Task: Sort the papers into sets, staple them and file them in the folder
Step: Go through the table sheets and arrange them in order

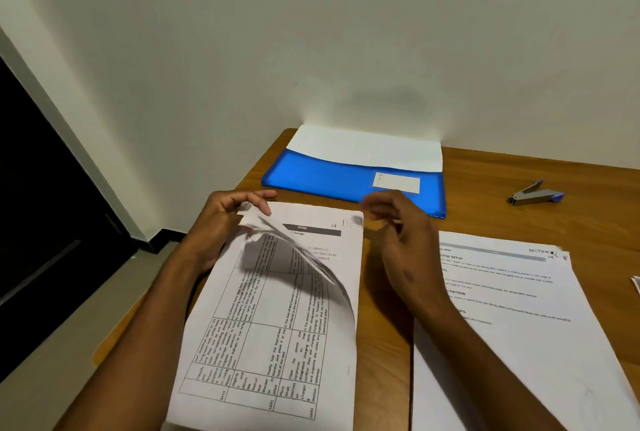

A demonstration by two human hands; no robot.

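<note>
Now the far-left corner of the paper set (pixel 277 309) is pinched by the left hand (pixel 221 219); the right hand (pixel 394 223), loosely open, is held empty nearer the stapler (pixel 535 192).

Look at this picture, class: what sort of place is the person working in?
Probably a home or small office desk set against a plain wall. Clues: the wooden table holds printed papers, a blue folder and a stapler, all paperwork things.

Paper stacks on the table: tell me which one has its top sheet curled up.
The left stack, the one with the printed table: the left hand pinches its lifted corner. The right stack, headed SECTION, lies flat.
</note>
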